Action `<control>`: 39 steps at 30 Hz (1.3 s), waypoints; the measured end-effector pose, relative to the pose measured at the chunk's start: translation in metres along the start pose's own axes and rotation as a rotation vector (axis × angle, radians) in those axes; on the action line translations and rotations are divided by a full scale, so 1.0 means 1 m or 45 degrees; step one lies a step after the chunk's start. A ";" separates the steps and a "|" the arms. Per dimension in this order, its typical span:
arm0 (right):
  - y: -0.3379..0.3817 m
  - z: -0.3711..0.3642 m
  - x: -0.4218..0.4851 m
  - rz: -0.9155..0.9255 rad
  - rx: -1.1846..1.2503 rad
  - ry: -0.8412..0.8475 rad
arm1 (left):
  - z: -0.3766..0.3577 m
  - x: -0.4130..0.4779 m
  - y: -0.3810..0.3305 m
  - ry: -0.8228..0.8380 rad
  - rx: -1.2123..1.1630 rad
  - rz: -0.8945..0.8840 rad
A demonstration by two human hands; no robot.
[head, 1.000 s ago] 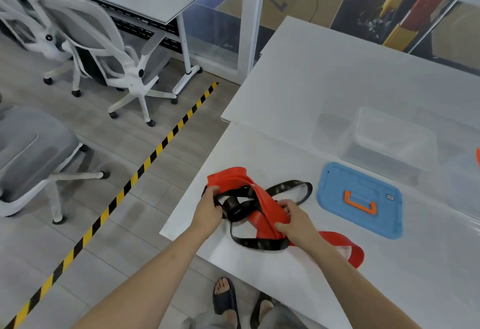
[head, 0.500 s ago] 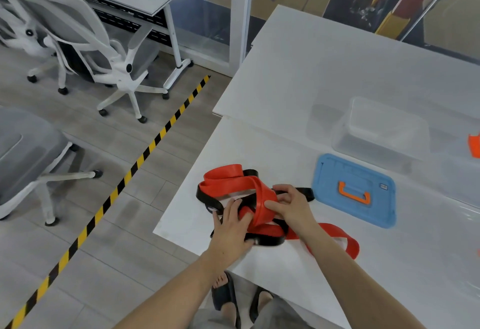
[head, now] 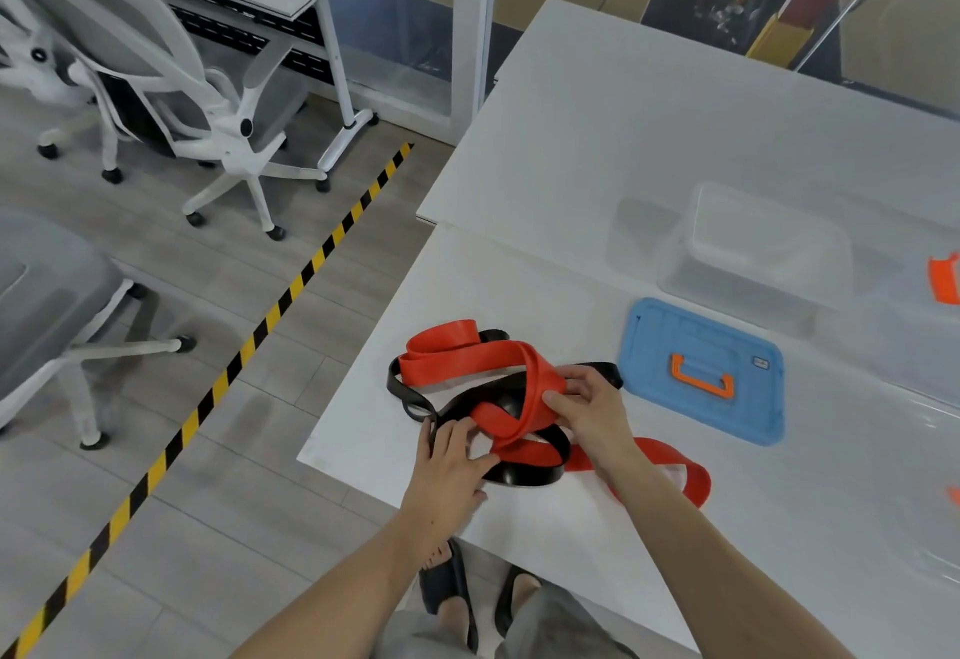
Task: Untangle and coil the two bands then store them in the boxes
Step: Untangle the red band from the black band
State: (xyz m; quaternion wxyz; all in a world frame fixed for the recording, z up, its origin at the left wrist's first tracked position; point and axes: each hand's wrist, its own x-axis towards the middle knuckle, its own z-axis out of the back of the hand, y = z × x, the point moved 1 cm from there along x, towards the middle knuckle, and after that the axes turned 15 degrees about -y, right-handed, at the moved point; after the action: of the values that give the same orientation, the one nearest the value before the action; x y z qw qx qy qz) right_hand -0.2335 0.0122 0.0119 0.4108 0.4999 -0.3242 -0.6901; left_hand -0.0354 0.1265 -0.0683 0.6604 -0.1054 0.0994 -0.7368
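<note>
The left fingers (head: 448, 434) lie nearly straight and a little spread on a strand of the black band (head: 524, 476), with the thumb angled toward the knot. From this angle the left hand (head: 452, 461) seems to press the strand flat to the table (head: 571, 164) rather than grip it, though the far fingertips are hard to make out. To its right, the right fingers (head: 579, 384) are curled narrow. With the thumb they pinch a fold of the red band (head: 467, 357) where it wraps over the black one. The right hand (head: 592, 416) sits on top of the tangle. Both bands lie in one heap near the table's front-left corner, and the red tail loops out under the right forearm.

The heap's left loops lie close to the table edge, so a pull that way could drag them over the side. In the middle, the red fold crosses the black strand more than once. Tugging the pinched fold without feeding the loop through would likely tighten the knot. If the left hand's pressure slips, the stretchy black band may spring back and re-tangle. Further right, the blue lid (head: 701, 372) lies just beside the black band's end, and a sweeping pull could knock it. The clear box (head: 753, 253) beyond the lid stands open and holds neither band.
</note>
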 end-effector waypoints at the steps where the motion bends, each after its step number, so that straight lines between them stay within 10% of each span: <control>1: -0.001 0.000 0.000 0.008 -0.012 0.007 | -0.001 0.000 -0.002 -0.011 0.023 0.001; 16: 0.001 0.002 0.001 0.169 -0.236 -0.004 | 0.011 0.007 0.001 -0.547 -0.282 -0.036; 22: 0.028 0.002 0.006 0.288 -0.436 0.312 | 0.041 0.028 0.013 -0.599 -0.610 -0.145; 30: 0.006 0.017 -0.010 0.295 -0.347 -0.281 | 0.067 0.048 0.014 -0.248 -1.184 0.558; 39: -0.004 -0.049 -0.009 0.312 -0.503 0.040 | 0.078 0.063 0.016 -0.277 -1.375 0.917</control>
State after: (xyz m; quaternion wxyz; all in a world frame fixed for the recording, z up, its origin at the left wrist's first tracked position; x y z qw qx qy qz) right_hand -0.1863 0.0201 -0.0015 0.5863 0.3775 -0.2347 -0.6773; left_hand -0.0047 0.0618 0.0038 0.7262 -0.4560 0.4171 -0.3013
